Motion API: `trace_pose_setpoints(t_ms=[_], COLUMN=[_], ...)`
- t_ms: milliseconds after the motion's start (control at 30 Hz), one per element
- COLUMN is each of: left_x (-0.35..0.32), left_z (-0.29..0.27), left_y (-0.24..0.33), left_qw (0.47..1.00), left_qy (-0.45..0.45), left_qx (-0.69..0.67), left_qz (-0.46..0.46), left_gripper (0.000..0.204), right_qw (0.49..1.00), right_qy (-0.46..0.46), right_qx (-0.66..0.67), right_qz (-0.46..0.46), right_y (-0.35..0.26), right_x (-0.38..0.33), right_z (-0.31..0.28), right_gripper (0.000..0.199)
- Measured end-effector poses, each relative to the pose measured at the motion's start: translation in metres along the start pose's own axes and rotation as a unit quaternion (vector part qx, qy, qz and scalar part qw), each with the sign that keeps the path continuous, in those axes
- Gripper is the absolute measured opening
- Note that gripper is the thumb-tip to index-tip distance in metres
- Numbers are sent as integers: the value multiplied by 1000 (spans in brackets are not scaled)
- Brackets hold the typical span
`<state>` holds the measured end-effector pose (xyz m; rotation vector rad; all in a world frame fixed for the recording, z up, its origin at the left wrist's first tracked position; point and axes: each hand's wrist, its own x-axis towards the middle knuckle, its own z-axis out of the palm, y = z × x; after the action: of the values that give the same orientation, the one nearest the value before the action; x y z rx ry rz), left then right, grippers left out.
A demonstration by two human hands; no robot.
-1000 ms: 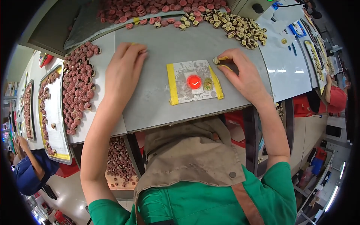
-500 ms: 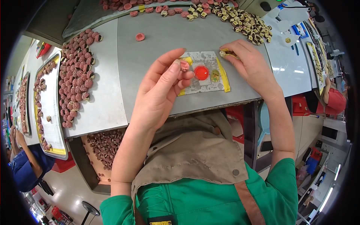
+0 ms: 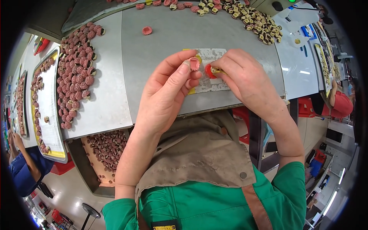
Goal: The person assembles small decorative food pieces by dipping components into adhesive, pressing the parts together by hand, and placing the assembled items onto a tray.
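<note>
While hands [image 3: 165, 90] [image 3: 246, 78] pinch pink shell [image 3: 194, 64] (left), pale piece [image 3: 214, 70] (right) | drawer [image 3: 80, 163] holds reddish pieces [image 3: 109, 149] | tray [image 3: 52, 132] likewise

Grey worktop [image 3: 168, 34], yellow-edged pad [image 3: 210, 87] lying on it.
We note one lone pink shell [image 3: 147, 30] beyond the pad, leftward; cream-and-dark pieces [image 3: 253, 21] heaped beyond it, rightward; ridged reddish pieces [image 3: 76, 73] piled well left of it.

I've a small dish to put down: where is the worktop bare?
Bare gray worktop lies between the pink heap and left hand, and beyond the mat, between the lone pink shell and cream-and-brown heap. Crowded: the mat, with the right hand over it, and both heaps.
</note>
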<state>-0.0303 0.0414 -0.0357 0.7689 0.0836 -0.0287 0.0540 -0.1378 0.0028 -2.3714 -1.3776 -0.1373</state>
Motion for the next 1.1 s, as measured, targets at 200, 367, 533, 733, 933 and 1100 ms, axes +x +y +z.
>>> trace_pose_setpoints(t_ms=[200,367,533,733,933,1100], left_x=[-3,-1,0,-3,1,-1], left_z=[3,11,14,17,26,32], left_y=[2,2,-2,-17,-7,-17], left_qw=[1000,996,997,956,984,961], left_qy=[16,18,18,33,30,47], left_qx=[15,81,81,227,162,245], left_qz=[-16,-15,-1,184,70,122], left_gripper=[29,24,23,19,37,49], right_qw=[965,847,898,962,970,975], right_qy=[0,92,88,183,185,160], right_qx=[210,483,403,202,155,154], right_qz=[158,201,150,23,-12,-29], right_y=[3,-13,-19,-14,-10,-4], right_x=[-8,-11,-7,-13,-4,-1], right_z=[1,8,9,23,13,15], right_gripper=[16,17,21,23,32,27])
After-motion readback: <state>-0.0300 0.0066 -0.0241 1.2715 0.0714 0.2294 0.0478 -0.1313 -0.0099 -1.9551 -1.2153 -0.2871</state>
